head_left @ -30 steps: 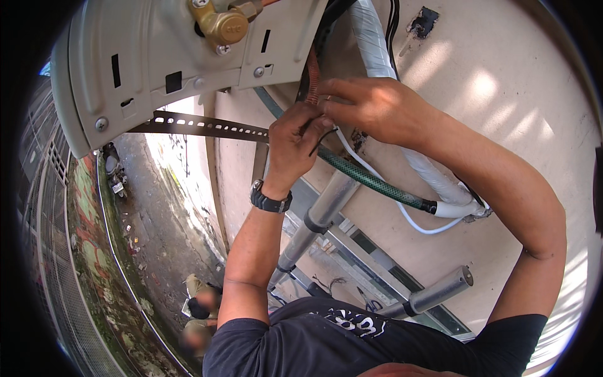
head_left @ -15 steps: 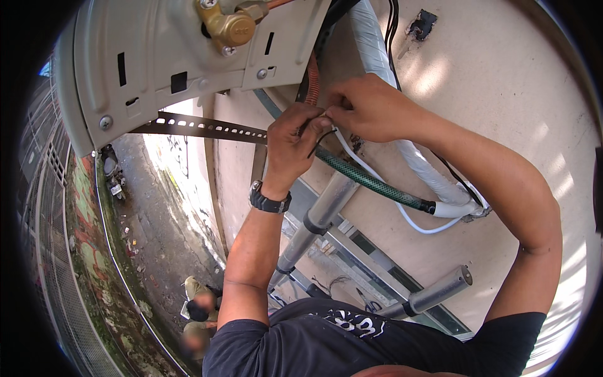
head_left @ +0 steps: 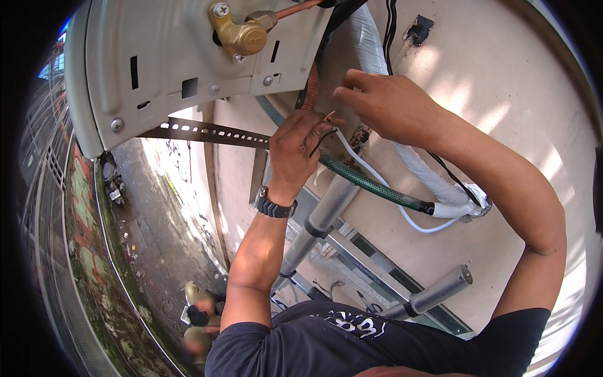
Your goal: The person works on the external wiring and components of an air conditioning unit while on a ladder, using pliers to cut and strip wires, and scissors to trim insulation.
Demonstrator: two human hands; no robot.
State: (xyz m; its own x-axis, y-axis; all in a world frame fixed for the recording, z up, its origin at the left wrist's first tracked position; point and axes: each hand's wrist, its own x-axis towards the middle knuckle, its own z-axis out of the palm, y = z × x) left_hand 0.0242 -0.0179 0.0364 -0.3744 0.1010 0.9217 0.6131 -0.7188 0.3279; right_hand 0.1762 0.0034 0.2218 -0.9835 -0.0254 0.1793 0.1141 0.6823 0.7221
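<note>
My left hand (head_left: 300, 141) is closed on the end of a white cable (head_left: 359, 168), with short stripped copper wire ends (head_left: 328, 117) poking from the fingers and a thin black strand hanging below. My right hand (head_left: 394, 105) hovers up and to the right of these ends, fingers bent but apart, holding nothing visible. Above my hands are a red corrugated conduit (head_left: 311, 85) and a beige metal housing (head_left: 163, 63) with a brass valve (head_left: 245, 39). A green braided hose (head_left: 377, 187) runs under the left hand, beside a white wrapped pipe (head_left: 426, 173).
A black slotted bracket (head_left: 210, 131) crosses left of my hands. An aluminium telescopic ladder (head_left: 330, 207) stands below, against a beige wall (head_left: 515, 75) with a dark hole (head_left: 419, 28). Far down in the alley (head_left: 157, 239) are a parked motorbike (head_left: 113, 182) and two people (head_left: 200, 320).
My right hand has drawn away from the left, rightward, uncovering the copper wire ends. The left hand has shifted slightly down, still gripping. The housing appears a little further right in view.
</note>
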